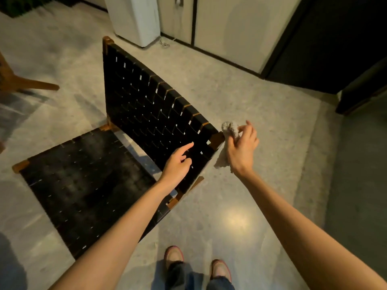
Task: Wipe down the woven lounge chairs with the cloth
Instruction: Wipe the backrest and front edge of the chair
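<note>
The right grip (240,148) pinches the cloth (230,127) just beside the top corner of the woven chair (83,181). The left grip (178,163), forefinger outstretched and holding nothing, touches the backrest (146,101).

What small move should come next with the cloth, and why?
Probably swing the right hand left to lay the cloth on the backrest at its top edge. The cloth is gripped just beside the wooden corner, apparently off the black weave, while the left hand touches the backrest with its index finger, seemingly steadying it.
</note>
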